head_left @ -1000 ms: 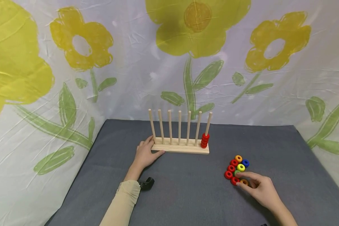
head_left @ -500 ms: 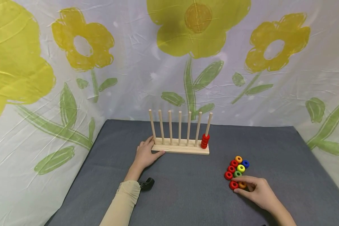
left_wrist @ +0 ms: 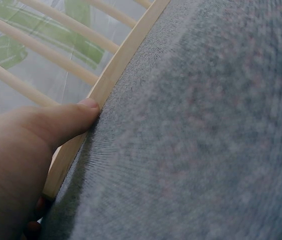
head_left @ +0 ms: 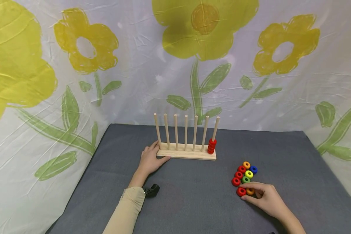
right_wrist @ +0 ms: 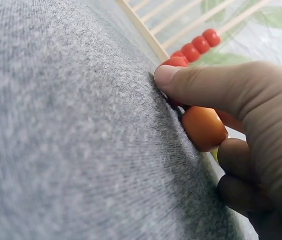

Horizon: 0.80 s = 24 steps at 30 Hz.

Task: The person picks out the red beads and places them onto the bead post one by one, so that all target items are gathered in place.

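Observation:
A wooden peg stand (head_left: 187, 155) with a row of upright pegs stands near the back of the table. Red beads (head_left: 212, 147) are stacked on its rightmost peg. My left hand (head_left: 150, 160) holds the stand's left end, its thumb (left_wrist: 75, 120) against the base's front edge. At the right, my right hand (head_left: 267, 196) pinches a red bead (head_left: 241, 192) between thumb and index finger, on the table. An orange bead (right_wrist: 204, 129) lies just behind it, within the curve of the hand.
Beyond the right hand lie several loose beads: red ones (head_left: 235, 181), a green bead (head_left: 245, 180), a yellow bead (head_left: 248, 174), a blue bead (head_left: 253, 169) and another orange bead (head_left: 246, 165). A flowered cloth (head_left: 140, 81) hangs behind the grey table (head_left: 193, 195).
My right hand has drawn the red bead slightly toward me, away from the other red beads; the orange bead beside it shifted too. Over the last half second little moved. My left hand stayed put.

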Motion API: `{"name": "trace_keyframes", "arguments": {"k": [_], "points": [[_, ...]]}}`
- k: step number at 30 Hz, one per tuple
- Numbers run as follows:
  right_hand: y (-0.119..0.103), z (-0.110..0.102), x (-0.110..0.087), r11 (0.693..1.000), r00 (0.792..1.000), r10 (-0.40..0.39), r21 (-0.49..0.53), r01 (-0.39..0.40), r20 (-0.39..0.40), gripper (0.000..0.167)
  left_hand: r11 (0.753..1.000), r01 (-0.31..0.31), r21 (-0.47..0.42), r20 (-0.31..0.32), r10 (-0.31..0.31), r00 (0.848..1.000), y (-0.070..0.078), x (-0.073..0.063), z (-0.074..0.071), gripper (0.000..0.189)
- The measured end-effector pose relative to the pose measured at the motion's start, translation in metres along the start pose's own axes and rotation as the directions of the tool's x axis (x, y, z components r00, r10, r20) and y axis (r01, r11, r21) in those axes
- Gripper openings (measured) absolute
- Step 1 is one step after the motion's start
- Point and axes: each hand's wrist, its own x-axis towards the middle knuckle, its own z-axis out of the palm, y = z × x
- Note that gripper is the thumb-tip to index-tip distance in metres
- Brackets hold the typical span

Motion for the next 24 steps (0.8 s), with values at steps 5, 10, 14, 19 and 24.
{"name": "trace_keyframes", "arguments": {"k": [5,10,14,19,24], "points": [[0.0,0.0,0.0,1.0,1.0,-0.008,-0.001,0.008,-0.004,0.035,1.0,-0.006,0.0,-0.007,0.006,1.0,0.0,0.0,0.0,0.085],[0.001,0.0,0.0,1.0,1.0,-0.017,-0.006,0.017,-0.012,0.036,1.0,-0.006,-0.004,-0.005,0.006,1.0,0.0,0.0,-0.001,0.084],[0.0,0.0,0.0,1.0,0.999,-0.024,0.007,0.025,-0.03,0.036,1.0,-0.008,-0.005,-0.004,0.008,1.0,0.001,0.0,-0.001,0.084],[-0.002,-0.002,-0.001,0.999,0.997,-0.04,0.017,0.042,-0.07,0.039,1.0,-0.008,-0.006,-0.004,0.008,1.0,0.0,0.0,-0.002,0.084],[-0.01,-0.003,0.0,1.0,0.994,-0.023,-0.017,0.021,-0.102,0.041,1.0,-0.006,-0.002,0.0,0.006,1.0,0.0,-0.001,-0.001,0.083]]}}
